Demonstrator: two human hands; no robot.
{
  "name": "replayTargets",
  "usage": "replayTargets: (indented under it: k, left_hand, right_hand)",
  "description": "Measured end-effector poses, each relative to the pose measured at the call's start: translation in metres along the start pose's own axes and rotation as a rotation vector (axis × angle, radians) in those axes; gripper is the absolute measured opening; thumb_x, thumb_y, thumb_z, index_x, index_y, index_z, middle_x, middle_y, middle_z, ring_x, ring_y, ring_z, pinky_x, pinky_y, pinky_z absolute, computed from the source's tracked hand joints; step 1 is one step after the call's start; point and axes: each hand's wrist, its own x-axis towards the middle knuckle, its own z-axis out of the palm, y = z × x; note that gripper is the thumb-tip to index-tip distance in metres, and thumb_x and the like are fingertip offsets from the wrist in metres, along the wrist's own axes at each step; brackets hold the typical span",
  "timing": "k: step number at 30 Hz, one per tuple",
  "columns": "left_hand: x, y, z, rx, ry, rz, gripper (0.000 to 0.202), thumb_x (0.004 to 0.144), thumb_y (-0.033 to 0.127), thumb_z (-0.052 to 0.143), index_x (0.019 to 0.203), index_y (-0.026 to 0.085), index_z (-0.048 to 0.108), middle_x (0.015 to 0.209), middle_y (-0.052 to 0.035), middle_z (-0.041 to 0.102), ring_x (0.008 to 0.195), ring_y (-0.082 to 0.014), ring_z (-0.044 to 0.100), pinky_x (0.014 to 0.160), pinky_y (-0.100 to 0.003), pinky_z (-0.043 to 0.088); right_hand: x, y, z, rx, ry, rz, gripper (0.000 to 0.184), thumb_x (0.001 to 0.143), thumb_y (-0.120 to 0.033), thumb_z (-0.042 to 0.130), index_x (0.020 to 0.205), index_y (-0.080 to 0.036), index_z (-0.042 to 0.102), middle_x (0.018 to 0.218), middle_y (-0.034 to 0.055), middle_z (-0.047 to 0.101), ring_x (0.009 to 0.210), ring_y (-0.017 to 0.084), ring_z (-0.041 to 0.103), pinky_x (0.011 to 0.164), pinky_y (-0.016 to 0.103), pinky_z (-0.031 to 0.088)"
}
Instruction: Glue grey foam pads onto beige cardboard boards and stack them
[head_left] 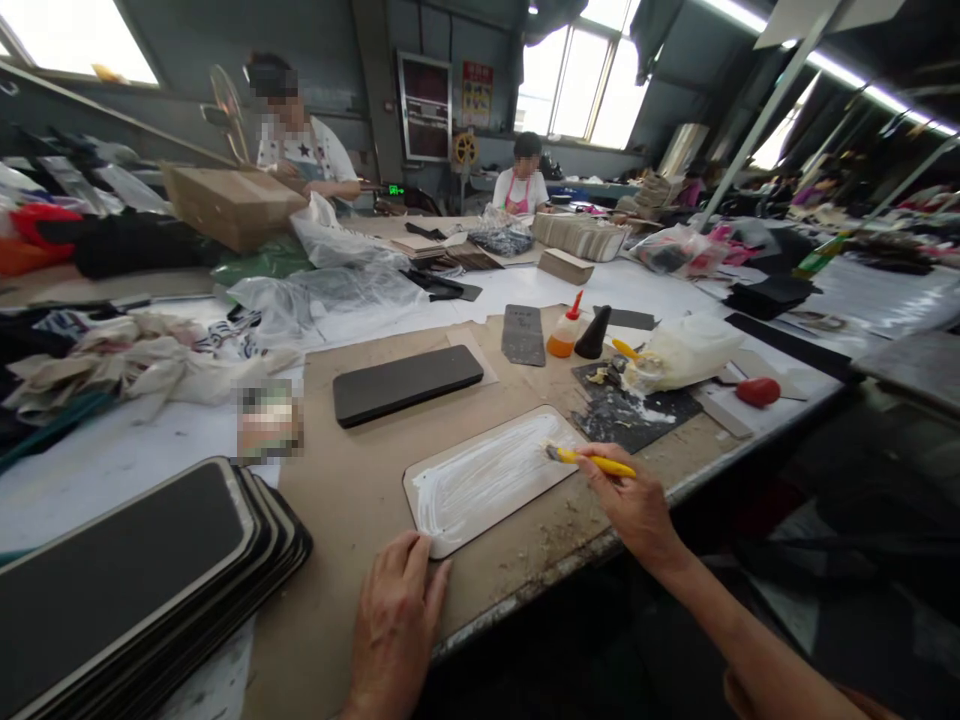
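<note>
- Pale panel (487, 490), rounded corners and dark rim, lies flat on a brown sheet (330, 600) spread over the bench (187, 410). White streaky coating covers much of its face.
- Right hand (634, 505): fingers closed round a yellow-handled brush (615, 466); bristles at the panel's right end, over the coating.
- Left hand (397, 610): at the panel's near left corner, fingers loosely bent, thumb a little apart from them, fingertips by the edge.
- Dark slab (409, 383): just beyond the panel, apart from it.
- Stack of dark-faced panels (150, 560): left of the panel, pale border round the top one.
- Beyond the panel's right end: grey plate (523, 335), red-tipped bottle (561, 345) with orange contents, black cone-shaped piece (595, 335).
- Right of the panel: dark board (630, 427) smeared white, carrying part of a whitish plastic container (697, 350); another yellow handle (624, 349) at its mouth. Farther right, a red object (757, 391).
- Well beyond the panel: clear plastic (337, 290), cardboard box (232, 205), and two co-workers, one in a star-printed top (304, 150), one in a pink apron (521, 190).
</note>
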Motion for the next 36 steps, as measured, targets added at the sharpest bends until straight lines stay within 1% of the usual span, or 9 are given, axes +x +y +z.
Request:
replayTargets:
  k: [3, 6, 10, 13, 16, 20, 23, 30, 36]
  left_hand:
    - [-0.001, -0.005, 0.004, 0.020, 0.052, 0.069, 0.031, 0.090, 0.038, 0.039, 0.094, 0.016, 0.061, 0.092, -0.0092, 0.063, 0.083, -0.0217, 0.060, 0.073, -0.037, 0.052]
    - [-0.002, -0.010, 0.008, 0.037, 0.105, 0.140, 0.030, 0.090, 0.036, 0.041, 0.094, 0.015, 0.061, 0.089, -0.0085, 0.063, 0.082, -0.0208, 0.060, 0.073, -0.035, 0.050]
    - [-0.006, -0.016, 0.012, 0.043, 0.083, 0.177, 0.028, 0.090, 0.035, 0.042, 0.096, 0.015, 0.061, 0.091, -0.0085, 0.063, 0.084, -0.0207, 0.060, 0.076, -0.035, 0.048]
    - [-0.008, -0.015, 0.011, 0.031, 0.038, 0.159, 0.028, 0.090, 0.034, 0.042, 0.098, 0.015, 0.061, 0.093, -0.0092, 0.063, 0.087, -0.0217, 0.059, 0.079, -0.037, 0.047]
    - [-0.006, -0.013, 0.007, 0.031, 0.010, 0.157, 0.028, 0.090, 0.034, 0.043, 0.100, 0.014, 0.060, 0.093, -0.0098, 0.062, 0.087, -0.0223, 0.059, 0.078, -0.038, 0.049]
    - [0.001, -0.014, 0.001, 0.037, -0.006, 0.213, 0.027, 0.090, 0.034, 0.044, 0.096, 0.014, 0.061, 0.091, -0.0090, 0.061, 0.085, -0.0211, 0.059, 0.076, -0.035, 0.051]
    - [0.005, -0.017, -0.002, 0.033, -0.051, 0.266, 0.026, 0.090, 0.032, 0.044, 0.097, 0.014, 0.061, 0.092, -0.0087, 0.060, 0.087, -0.0201, 0.059, 0.078, -0.033, 0.052]
    - [0.007, -0.014, -0.006, 0.019, -0.042, 0.234, 0.024, 0.090, 0.030, 0.043, 0.095, 0.014, 0.061, 0.090, -0.0080, 0.060, 0.084, -0.0194, 0.060, 0.075, -0.033, 0.054]
    - [0.007, -0.009, -0.006, 0.025, -0.002, 0.211, 0.023, 0.090, 0.028, 0.042, 0.095, 0.015, 0.061, 0.089, -0.0079, 0.061, 0.083, -0.0192, 0.061, 0.074, -0.033, 0.055]
  right_hand:
    - [0.016, -0.002, 0.023, 0.116, -0.045, 0.072, 0.029, 0.087, -0.045, 0.049, 0.085, -0.019, 0.061, 0.081, 0.0052, 0.065, 0.073, 0.018, 0.063, 0.067, 0.028, 0.051]
    - [0.035, 0.014, 0.035, 0.090, -0.055, 0.089, 0.035, 0.085, -0.050, 0.047, 0.083, -0.019, 0.061, 0.077, 0.0045, 0.065, 0.067, 0.017, 0.062, 0.064, 0.027, 0.049]
    - [0.052, 0.048, 0.015, -0.098, 0.051, 0.106, 0.037, 0.083, -0.052, 0.046, 0.079, -0.018, 0.060, 0.079, 0.0059, 0.066, 0.070, 0.019, 0.062, 0.069, 0.030, 0.048]
    - [0.046, 0.054, -0.010, -0.173, 0.090, 0.102, 0.032, 0.084, -0.048, 0.048, 0.080, -0.019, 0.060, 0.081, 0.0058, 0.066, 0.073, 0.019, 0.062, 0.073, 0.031, 0.048]
    - [0.021, 0.031, -0.015, -0.127, 0.021, 0.062, 0.025, 0.085, -0.041, 0.051, 0.082, -0.019, 0.061, 0.082, 0.0050, 0.066, 0.076, 0.019, 0.063, 0.076, 0.030, 0.049]
    - [-0.022, -0.018, 0.006, 0.092, -0.125, 0.018, 0.018, 0.088, -0.033, 0.050, 0.087, -0.019, 0.063, 0.084, 0.0051, 0.066, 0.080, 0.018, 0.064, 0.075, 0.028, 0.051]
    - [-0.035, -0.027, 0.013, 0.161, -0.188, 0.018, 0.018, 0.090, -0.030, 0.048, 0.090, -0.019, 0.063, 0.086, 0.0053, 0.067, 0.082, 0.017, 0.064, 0.074, 0.026, 0.052]
    - [0.000, 0.024, -0.043, -0.292, 0.132, 0.039, 0.027, 0.087, -0.043, 0.048, 0.085, -0.019, 0.061, 0.082, 0.0054, 0.067, 0.073, 0.020, 0.064, 0.072, 0.030, 0.050]
    - [0.013, 0.027, -0.044, -0.290, 0.058, 0.008, 0.032, 0.087, -0.047, 0.045, 0.083, -0.020, 0.061, 0.080, 0.0044, 0.067, 0.071, 0.018, 0.065, 0.067, 0.027, 0.049]
